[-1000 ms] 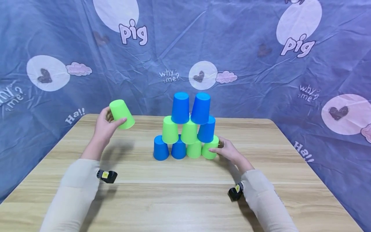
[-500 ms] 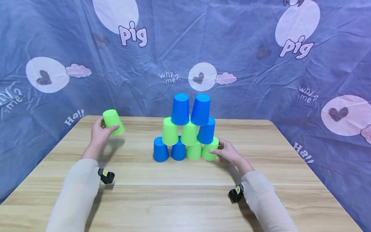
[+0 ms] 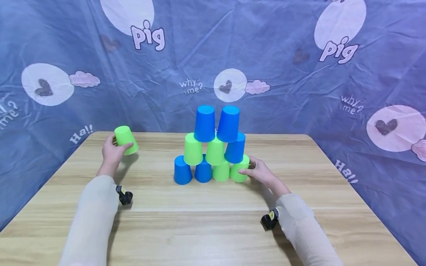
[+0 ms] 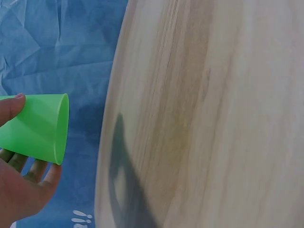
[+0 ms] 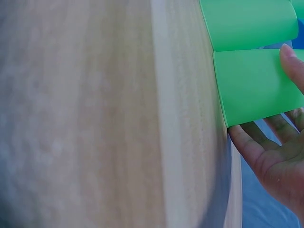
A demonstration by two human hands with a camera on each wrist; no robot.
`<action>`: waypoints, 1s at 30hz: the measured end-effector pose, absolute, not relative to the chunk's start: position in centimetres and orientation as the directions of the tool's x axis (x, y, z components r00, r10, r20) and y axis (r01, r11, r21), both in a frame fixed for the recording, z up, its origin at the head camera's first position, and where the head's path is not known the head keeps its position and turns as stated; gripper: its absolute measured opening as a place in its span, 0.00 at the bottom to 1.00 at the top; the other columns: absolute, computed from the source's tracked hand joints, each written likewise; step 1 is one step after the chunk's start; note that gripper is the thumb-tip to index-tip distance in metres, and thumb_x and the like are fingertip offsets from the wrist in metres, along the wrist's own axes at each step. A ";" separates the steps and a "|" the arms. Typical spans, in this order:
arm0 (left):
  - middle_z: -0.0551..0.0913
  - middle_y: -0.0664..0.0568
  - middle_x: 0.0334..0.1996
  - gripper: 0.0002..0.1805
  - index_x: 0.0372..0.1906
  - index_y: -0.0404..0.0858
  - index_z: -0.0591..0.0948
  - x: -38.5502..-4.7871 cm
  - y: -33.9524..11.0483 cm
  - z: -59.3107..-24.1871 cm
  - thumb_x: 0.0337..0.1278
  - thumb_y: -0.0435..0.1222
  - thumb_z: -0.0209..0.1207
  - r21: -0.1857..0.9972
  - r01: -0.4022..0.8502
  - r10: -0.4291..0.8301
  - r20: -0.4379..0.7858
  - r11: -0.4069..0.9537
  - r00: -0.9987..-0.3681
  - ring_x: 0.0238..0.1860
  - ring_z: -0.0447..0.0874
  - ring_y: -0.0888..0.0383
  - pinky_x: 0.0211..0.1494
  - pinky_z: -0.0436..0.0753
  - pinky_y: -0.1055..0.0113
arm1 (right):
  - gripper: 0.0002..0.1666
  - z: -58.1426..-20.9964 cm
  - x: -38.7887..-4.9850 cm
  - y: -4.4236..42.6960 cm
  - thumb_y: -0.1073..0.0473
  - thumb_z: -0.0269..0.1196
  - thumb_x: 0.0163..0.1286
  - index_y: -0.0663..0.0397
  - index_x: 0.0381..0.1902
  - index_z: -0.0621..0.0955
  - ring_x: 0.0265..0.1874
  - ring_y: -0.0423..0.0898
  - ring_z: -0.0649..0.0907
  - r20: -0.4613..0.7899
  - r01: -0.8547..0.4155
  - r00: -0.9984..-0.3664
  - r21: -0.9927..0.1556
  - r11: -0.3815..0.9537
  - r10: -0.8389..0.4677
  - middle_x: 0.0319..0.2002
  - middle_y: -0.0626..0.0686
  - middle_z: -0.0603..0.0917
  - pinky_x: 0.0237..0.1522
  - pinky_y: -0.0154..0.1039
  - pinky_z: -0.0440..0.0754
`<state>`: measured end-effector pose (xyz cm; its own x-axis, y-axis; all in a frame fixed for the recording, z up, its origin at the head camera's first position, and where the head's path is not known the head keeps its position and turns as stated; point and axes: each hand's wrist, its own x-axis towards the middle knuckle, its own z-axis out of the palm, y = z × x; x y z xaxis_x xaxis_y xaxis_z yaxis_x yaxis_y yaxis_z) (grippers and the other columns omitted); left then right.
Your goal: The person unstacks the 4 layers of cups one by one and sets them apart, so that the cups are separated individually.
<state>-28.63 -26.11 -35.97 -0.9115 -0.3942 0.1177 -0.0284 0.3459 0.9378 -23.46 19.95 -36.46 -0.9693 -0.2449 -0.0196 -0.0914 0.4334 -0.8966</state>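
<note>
My left hand (image 3: 112, 152) grips an upside-down green plastic cup (image 3: 125, 140), held slightly tilted over the table's far left. The left wrist view shows thumb and fingers on opposite sides of this cup (image 4: 35, 126). Toward the centre stands a pyramid of upturned cups. Its bottom row has blue cups (image 3: 182, 170) on the left and green ones on the right. Two green cups (image 3: 193, 149) and a blue cup (image 3: 235, 148) form the middle row, with two blue cups (image 3: 204, 123) on top. My right hand (image 3: 261, 172) holds the rightmost bottom green cup (image 5: 259, 88) between thumb and fingers.
The pyramid stands on a wooden table (image 3: 186, 229), some way in front of the blue printed cloth (image 3: 283, 44) behind the far edge. Black wrist cameras (image 3: 125, 195) sit on both forearms, above the tabletop.
My left hand has lowered the green cup and carried it left, away from the pyramid. My right hand stays on its cup, and the stack keeps its arrangement.
</note>
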 end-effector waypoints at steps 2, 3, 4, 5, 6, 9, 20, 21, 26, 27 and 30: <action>0.58 0.38 0.59 0.41 0.64 0.34 0.52 -28.4 -25.7 -35.7 0.46 0.37 0.60 0.940 -0.034 -0.401 0.111 0.338 -0.909 0.57 0.57 0.43 0.59 0.59 0.56 | 0.34 -36.5 -23.5 20.0 0.62 0.63 0.52 0.64 0.57 0.65 0.51 0.58 0.68 -0.015 -0.095 -0.969 -0.896 0.433 -0.245 0.51 0.64 0.70 0.53 0.52 0.62; 0.58 0.38 0.59 0.40 0.64 0.34 0.52 -28.5 -25.6 -35.7 0.47 0.37 0.59 0.943 -0.042 -0.406 0.101 0.331 -0.908 0.58 0.57 0.44 0.59 0.59 0.57 | 0.34 -36.5 -23.4 20.0 0.62 0.63 0.52 0.64 0.57 0.65 0.51 0.58 0.68 -0.015 -0.096 -0.969 -0.897 0.432 -0.246 0.51 0.63 0.70 0.53 0.52 0.62; 0.58 0.39 0.59 0.40 0.64 0.34 0.52 -28.6 -25.5 -35.8 0.47 0.37 0.59 0.945 -0.049 -0.411 0.093 0.322 -0.907 0.58 0.57 0.44 0.59 0.59 0.58 | 0.34 -36.6 -23.4 20.0 0.62 0.63 0.52 0.64 0.57 0.65 0.51 0.58 0.68 -0.013 -0.096 -0.969 -0.899 0.428 -0.245 0.51 0.63 0.70 0.53 0.52 0.62; 0.58 0.39 0.60 0.40 0.64 0.34 0.52 -28.7 -25.5 -36.0 0.47 0.37 0.60 0.947 -0.057 -0.415 0.084 0.315 -0.906 0.58 0.56 0.44 0.59 0.58 0.58 | 0.34 -36.6 -23.4 20.0 0.63 0.63 0.52 0.65 0.56 0.65 0.51 0.58 0.68 -0.010 -0.099 -0.969 -0.899 0.426 -0.247 0.51 0.64 0.70 0.53 0.52 0.62; 0.57 0.40 0.60 0.41 0.64 0.35 0.51 -28.9 -25.6 -36.2 0.47 0.38 0.60 0.948 -0.067 -0.417 0.073 0.310 -0.906 0.58 0.56 0.45 0.60 0.58 0.58 | 0.34 -36.6 -23.4 20.0 0.63 0.63 0.52 0.65 0.56 0.65 0.51 0.58 0.68 -0.009 -0.100 -0.969 -0.901 0.422 -0.248 0.51 0.64 0.70 0.53 0.52 0.62; 0.57 0.42 0.61 0.44 0.65 0.37 0.51 -29.7 -26.1 -37.3 0.44 0.42 0.62 0.947 -0.089 -0.423 0.052 0.307 -0.905 0.59 0.56 0.47 0.60 0.57 0.58 | 0.34 -36.8 -23.3 20.1 0.63 0.64 0.52 0.65 0.57 0.65 0.51 0.58 0.68 -0.003 -0.104 -0.968 -0.903 0.416 -0.250 0.51 0.63 0.70 0.53 0.52 0.63; 0.56 0.40 0.61 0.39 0.64 0.34 0.51 -29.9 -25.2 -37.5 0.49 0.37 0.57 0.931 -0.097 -0.416 0.063 0.353 -0.907 0.59 0.55 0.44 0.60 0.57 0.56 | 0.38 -39.2 -25.2 20.9 0.56 0.67 0.48 0.60 0.56 0.66 0.49 0.55 0.71 0.026 -0.121 -0.969 -0.918 0.379 -0.248 0.50 0.59 0.73 0.51 0.48 0.66; 0.56 0.40 0.61 0.39 0.64 0.34 0.51 -29.9 -25.2 -37.5 0.49 0.37 0.57 0.930 -0.093 -0.413 0.068 0.357 -0.908 0.59 0.55 0.44 0.60 0.57 0.56 | 0.39 -39.2 -25.3 20.9 0.57 0.67 0.47 0.60 0.57 0.66 0.49 0.55 0.71 0.025 -0.120 -0.969 -0.919 0.376 -0.247 0.50 0.59 0.73 0.51 0.48 0.66; 0.56 0.39 0.61 0.39 0.64 0.34 0.51 -30.0 -25.3 -37.8 0.48 0.36 0.57 0.927 -0.096 -0.416 0.069 0.364 -0.907 0.59 0.54 0.44 0.60 0.57 0.55 | 0.38 -39.1 -25.1 20.9 0.57 0.67 0.47 0.61 0.56 0.66 0.49 0.56 0.70 0.021 -0.114 -0.971 -0.918 0.379 -0.240 0.50 0.60 0.72 0.52 0.50 0.65; 0.56 0.39 0.60 0.39 0.64 0.33 0.51 -29.9 -25.3 -37.9 0.48 0.35 0.57 0.926 -0.097 -0.418 0.070 0.364 -0.906 0.59 0.54 0.44 0.60 0.57 0.55 | 0.38 -39.1 -25.1 20.8 0.57 0.67 0.47 0.61 0.56 0.67 0.49 0.56 0.71 0.019 -0.109 -0.972 -0.920 0.376 -0.235 0.50 0.59 0.72 0.52 0.50 0.65; 0.57 0.38 0.60 0.39 0.63 0.33 0.51 -29.9 -25.4 -38.0 0.47 0.34 0.57 0.925 -0.098 -0.430 0.075 0.366 -0.900 0.59 0.55 0.44 0.60 0.57 0.56 | 0.37 -39.2 -25.1 20.8 0.57 0.67 0.47 0.61 0.55 0.67 0.49 0.55 0.71 0.022 -0.110 -0.972 -0.923 0.370 -0.235 0.50 0.59 0.73 0.51 0.49 0.66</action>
<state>-29.94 -25.42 -38.02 -0.8998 -0.4299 0.0747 -0.0980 0.3659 0.9255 -25.12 20.82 -39.20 -0.9717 -0.2350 0.0216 -0.1099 0.3695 -0.9227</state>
